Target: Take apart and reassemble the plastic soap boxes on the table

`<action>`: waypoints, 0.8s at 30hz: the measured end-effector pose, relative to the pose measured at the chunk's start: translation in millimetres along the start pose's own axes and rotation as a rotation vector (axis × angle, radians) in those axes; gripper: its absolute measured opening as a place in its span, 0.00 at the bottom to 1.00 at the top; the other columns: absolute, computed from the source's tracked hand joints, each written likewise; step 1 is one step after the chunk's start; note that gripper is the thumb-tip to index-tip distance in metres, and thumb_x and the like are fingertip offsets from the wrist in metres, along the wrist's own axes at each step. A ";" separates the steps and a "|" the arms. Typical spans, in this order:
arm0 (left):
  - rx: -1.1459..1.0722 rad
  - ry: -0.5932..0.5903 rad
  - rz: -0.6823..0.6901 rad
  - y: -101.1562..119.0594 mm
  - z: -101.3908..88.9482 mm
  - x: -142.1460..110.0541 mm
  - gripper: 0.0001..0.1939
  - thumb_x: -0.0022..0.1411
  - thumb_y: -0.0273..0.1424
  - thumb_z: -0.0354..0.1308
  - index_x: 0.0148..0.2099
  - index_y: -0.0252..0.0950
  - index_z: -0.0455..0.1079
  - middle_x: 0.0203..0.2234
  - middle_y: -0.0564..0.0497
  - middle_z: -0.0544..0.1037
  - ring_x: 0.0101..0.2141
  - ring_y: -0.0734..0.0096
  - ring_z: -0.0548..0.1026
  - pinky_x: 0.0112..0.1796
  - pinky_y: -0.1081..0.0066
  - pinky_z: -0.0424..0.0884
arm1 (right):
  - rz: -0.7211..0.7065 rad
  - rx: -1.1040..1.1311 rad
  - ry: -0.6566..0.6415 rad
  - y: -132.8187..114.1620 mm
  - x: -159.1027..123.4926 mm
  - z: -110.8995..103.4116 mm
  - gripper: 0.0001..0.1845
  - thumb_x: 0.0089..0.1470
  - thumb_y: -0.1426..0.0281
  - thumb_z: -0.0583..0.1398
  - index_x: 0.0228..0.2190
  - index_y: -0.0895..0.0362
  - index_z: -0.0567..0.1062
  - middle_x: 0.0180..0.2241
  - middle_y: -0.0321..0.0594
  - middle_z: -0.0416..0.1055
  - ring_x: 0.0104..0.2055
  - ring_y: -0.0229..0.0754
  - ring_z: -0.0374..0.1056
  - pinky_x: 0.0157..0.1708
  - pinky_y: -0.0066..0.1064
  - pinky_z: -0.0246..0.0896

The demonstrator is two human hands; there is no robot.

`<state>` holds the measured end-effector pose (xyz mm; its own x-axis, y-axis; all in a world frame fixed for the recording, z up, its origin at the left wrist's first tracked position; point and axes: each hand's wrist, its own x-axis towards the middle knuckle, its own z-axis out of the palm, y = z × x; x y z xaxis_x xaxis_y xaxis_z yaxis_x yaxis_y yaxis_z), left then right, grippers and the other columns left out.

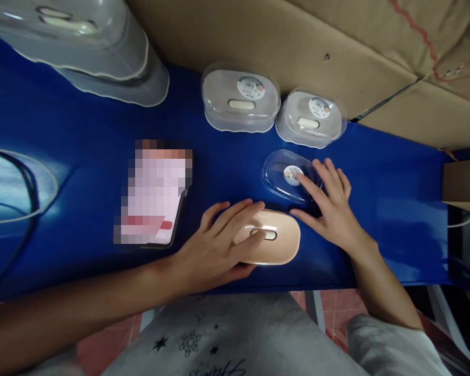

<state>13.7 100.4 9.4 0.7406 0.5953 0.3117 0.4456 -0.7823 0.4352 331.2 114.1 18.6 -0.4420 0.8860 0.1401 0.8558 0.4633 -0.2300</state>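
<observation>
My left hand [213,250] lies over the left part of a peach-coloured oval box [284,243] near the table's front edge. Its thumb is at the near side and the other fingers reach across the top, one by the pale oblong piece, so the hand is closed around that end. Just beyond the box, a clear plastic lid [276,175] with a round sticker lies on the table. My right hand [332,209] is open over the lid's right side, its index fingertip at the sticker and its thumb pointing toward the box.
On the blue tabletop [219,167], a phone [156,198] with a partly blurred screen lies to the left. Two clear-lidded containers [241,99] stand at the back, and larger stacked ones [97,47] at the back left. Cardboard [297,42] borders the far edge. A dark cable [31,193] crosses the left side.
</observation>
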 end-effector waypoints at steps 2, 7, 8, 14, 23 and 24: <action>-0.015 0.012 -0.013 -0.2 -0.5 0.3 0.28 0.64 0.37 0.69 0.63 0.41 0.66 0.69 0.30 0.67 0.67 0.39 0.68 0.61 0.43 0.65 | -0.003 0.090 0.032 4.5 2.1 -0.8 0.41 0.67 0.60 0.66 0.73 0.42 0.57 0.74 0.48 0.57 0.76 0.64 0.54 0.72 0.63 0.54; -0.051 0.093 -0.050 -1.9 0.6 0.3 0.33 0.63 0.33 0.70 0.65 0.45 0.61 0.70 0.29 0.62 0.67 0.37 0.67 0.59 0.41 0.69 | -0.022 0.319 0.099 -1.6 3.3 -13.7 0.36 0.66 0.63 0.66 0.70 0.47 0.65 0.70 0.48 0.67 0.71 0.59 0.65 0.70 0.57 0.62; -0.049 0.110 -0.052 -2.5 1.2 0.1 0.34 0.63 0.32 0.71 0.66 0.46 0.60 0.70 0.30 0.61 0.68 0.38 0.66 0.60 0.41 0.69 | -0.070 0.339 0.087 -5.7 2.1 -16.3 0.36 0.65 0.62 0.67 0.70 0.48 0.66 0.69 0.49 0.67 0.71 0.60 0.65 0.69 0.57 0.63; -0.031 0.160 -0.059 -5.9 4.4 0.5 0.32 0.66 0.29 0.68 0.67 0.44 0.59 0.71 0.31 0.58 0.69 0.38 0.65 0.60 0.40 0.70 | -0.338 0.284 0.059 -28.3 -6.0 -17.3 0.30 0.59 0.67 0.70 0.61 0.57 0.75 0.57 0.50 0.77 0.61 0.54 0.73 0.59 0.48 0.74; -0.053 0.117 -0.081 -8.0 3.5 2.5 0.34 0.66 0.27 0.67 0.70 0.41 0.58 0.70 0.29 0.59 0.70 0.37 0.63 0.61 0.42 0.72 | -0.388 0.319 0.040 -35.0 -8.1 -13.3 0.25 0.58 0.75 0.69 0.57 0.59 0.76 0.56 0.49 0.76 0.68 0.58 0.66 0.68 0.59 0.65; -0.052 0.110 -0.084 -8.2 3.3 2.4 0.35 0.66 0.28 0.67 0.70 0.40 0.58 0.71 0.29 0.59 0.71 0.36 0.62 0.60 0.41 0.73 | -0.402 0.327 0.039 -35.6 -8.8 -14.1 0.25 0.58 0.76 0.69 0.56 0.59 0.76 0.56 0.49 0.76 0.67 0.57 0.67 0.68 0.59 0.65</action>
<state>13.5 107.6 3.8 0.6405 0.6773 0.3619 0.4754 -0.7198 0.5059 308.5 89.5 39.1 -0.7034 0.6381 0.3133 0.4889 0.7542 -0.4384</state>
